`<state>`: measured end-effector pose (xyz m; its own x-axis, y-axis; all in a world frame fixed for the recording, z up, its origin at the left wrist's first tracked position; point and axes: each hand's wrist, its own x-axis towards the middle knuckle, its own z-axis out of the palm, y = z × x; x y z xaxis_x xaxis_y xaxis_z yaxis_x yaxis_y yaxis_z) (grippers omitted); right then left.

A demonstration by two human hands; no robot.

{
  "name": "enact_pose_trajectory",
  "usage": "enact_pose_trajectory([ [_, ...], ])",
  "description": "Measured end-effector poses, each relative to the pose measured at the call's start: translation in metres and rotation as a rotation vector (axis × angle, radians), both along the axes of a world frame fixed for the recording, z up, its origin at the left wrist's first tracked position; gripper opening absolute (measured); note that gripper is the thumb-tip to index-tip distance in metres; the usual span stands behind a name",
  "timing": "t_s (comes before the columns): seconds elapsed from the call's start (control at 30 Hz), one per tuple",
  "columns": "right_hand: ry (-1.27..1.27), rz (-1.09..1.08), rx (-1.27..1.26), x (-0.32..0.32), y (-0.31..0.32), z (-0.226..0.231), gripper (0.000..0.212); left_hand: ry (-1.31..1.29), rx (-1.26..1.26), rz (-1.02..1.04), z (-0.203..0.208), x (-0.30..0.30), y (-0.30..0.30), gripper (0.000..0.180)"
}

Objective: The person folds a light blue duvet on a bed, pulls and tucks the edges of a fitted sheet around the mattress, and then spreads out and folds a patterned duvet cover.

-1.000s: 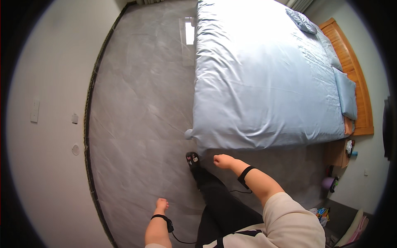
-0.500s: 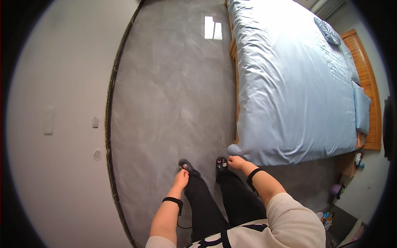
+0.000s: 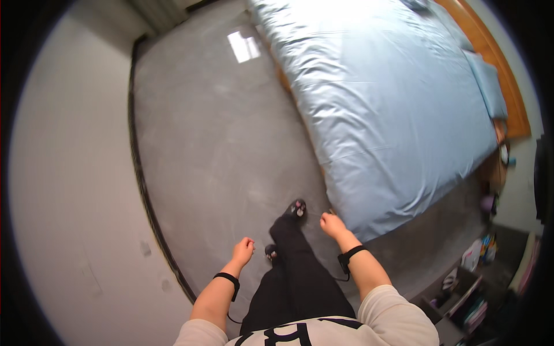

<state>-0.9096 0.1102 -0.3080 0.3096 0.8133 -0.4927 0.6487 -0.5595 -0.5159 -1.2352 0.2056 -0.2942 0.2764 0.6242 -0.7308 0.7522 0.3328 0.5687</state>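
Low in front of me, my left hand (image 3: 244,250) hangs over the floor with its fingers curled in and nothing seen in them. My right hand (image 3: 331,224) is also loosely closed, beside the near corner of the bed (image 3: 392,132); whether it touches the bed's edge I cannot tell. The bed is covered with a shiny light blue sheet (image 3: 369,173), wrinkled along its left side. Each forearm wears a black strap (image 3: 348,257). One dark slipper (image 3: 298,208) with small decorations is forward, and the other slipper (image 3: 270,252) is behind it.
Grey floor (image 3: 202,138) runs between the bed and a white wall (image 3: 75,173) on the left. A blue pillow (image 3: 489,83) leans by the wooden headboard (image 3: 496,52). Open drawers (image 3: 461,294) and bags (image 3: 472,254) are at the lower right.
My view has turned, so the bed now slants and the drawers show at lower right. One foot has stepped ahead of the other. My hands have moved slightly and stay closed.
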Motion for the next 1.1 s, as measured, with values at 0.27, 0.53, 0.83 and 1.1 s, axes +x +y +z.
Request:
enact_pose_trajectory([
  [0.27,0.163,-0.106,-0.088,0.011,0.003,-0.010,0.017,-0.112,-0.352,0.242,-0.043,0.191,0.159,0.016],
  [0.53,1.013,-1.328,-0.233,0.000,0.037,-0.077,0.019,-0.156,-0.579,0.443,-0.080,0.340,0.233,0.038],
  [0.83,1.364,-2.599,0.989,0.036,0.079,-0.147,0.037,-0.464,-1.090,0.515,-0.121,0.431,0.280,0.044],
  [1.1,1.217,-2.776,1.504,0.027,0.089,-0.164,0.040,-0.561,-1.065,0.273,-0.146,0.459,0.316,0.043],
])
